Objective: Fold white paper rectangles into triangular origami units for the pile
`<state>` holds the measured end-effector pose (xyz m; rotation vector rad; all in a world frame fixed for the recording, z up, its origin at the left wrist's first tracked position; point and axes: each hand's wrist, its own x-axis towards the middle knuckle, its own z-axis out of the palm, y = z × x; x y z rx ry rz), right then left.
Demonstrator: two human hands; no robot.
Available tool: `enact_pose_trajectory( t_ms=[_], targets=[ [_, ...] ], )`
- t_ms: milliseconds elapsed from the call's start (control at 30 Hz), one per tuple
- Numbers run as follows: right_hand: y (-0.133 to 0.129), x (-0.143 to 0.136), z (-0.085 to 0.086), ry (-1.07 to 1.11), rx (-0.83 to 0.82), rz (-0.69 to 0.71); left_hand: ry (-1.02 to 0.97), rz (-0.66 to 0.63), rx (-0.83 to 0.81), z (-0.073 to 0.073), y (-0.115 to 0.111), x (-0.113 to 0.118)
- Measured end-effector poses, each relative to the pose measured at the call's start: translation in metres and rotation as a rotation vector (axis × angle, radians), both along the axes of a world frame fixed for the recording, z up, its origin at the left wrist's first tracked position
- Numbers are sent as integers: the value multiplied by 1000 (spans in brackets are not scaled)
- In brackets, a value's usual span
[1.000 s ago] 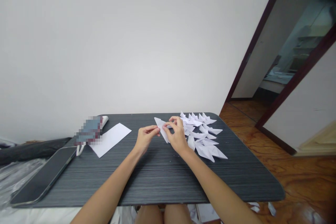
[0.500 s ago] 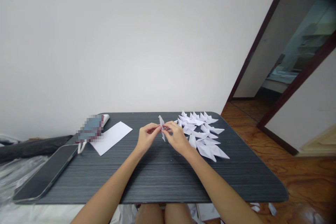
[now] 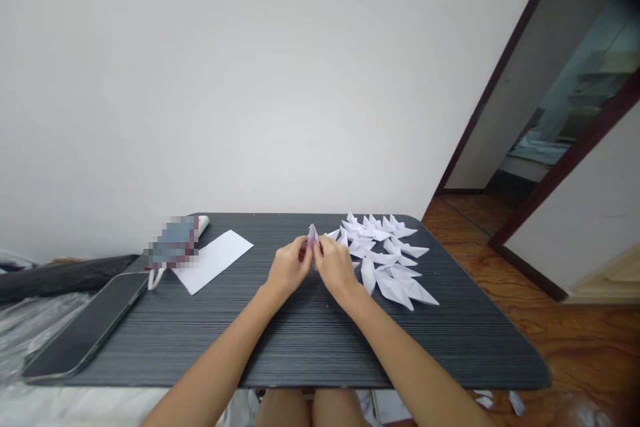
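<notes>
Between my two hands, above the middle of the dark table (image 3: 210, 340), is a small folded white paper piece (image 3: 313, 233) with its pointed tip upward. My left hand (image 3: 290, 267) grips its left side, fingers curled in. My right hand (image 3: 336, 265) pinches the right side with thumb and fingers. The lower part of the piece is mostly hidden by my fingers. Just right of my right hand lie several folded white paper boats (image 3: 395, 280), grouped close together with their points up or outward.
A white paper sheet (image 3: 215, 263) lies at the left, partly under a blurred-out device (image 3: 173, 243) with a white cable (image 3: 156, 278). Nearer the left edge is a dark tablet-like slab (image 3: 85, 330). The white wall (image 3: 300, 80) rises behind the table; paper scraps (image 3: 517, 403) are on the floor.
Both hands have turned inward and closed more tightly around the folded paper. It now shows its pointed tip between them, where before it stood as a thin, slanted edge.
</notes>
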<state>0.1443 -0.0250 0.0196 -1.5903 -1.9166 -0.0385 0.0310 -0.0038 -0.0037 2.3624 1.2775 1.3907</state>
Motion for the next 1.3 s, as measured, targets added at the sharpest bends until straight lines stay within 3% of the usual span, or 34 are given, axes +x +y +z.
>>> enact_pose_trajectory(
  t_ms=[167, 300, 500, 667, 767, 833, 967, 1067, 1200, 1300],
  targets=[
    [1, -1, 0, -72, -59, -69, 8, -4, -113, -4, 5, 0],
    [3, -2, 0, -111, -108, -147, 29, 94, -54, -9, 9, -1],
    [9, -2, 1, -84, -164, -196, 198, 117, 108, -12, 6, 4],
    [14, 0, -3, -9, -185, -165, 189, 121, 80, -12, 8, 5],
    [13, 4, -5, 144, -127, -45, -8, 78, -39, -8, 10, 1],
    [12, 8, -6, 327, -116, 110, -182, 18, -149, -3, 10, -2],
    [13, 15, -3, 760, -236, 419, -527, -175, -371, 9, 12, -9],
    [16, 19, 3, 1017, -290, 574, -726, -296, -493, 15, 14, -13],
    [16, 22, 11, 1129, -321, 620, -891, -368, -545, 16, 16, -16],
    [16, 23, 10, 1111, -348, 592, -881, -372, -552, 15, 16, -17]
  ],
)
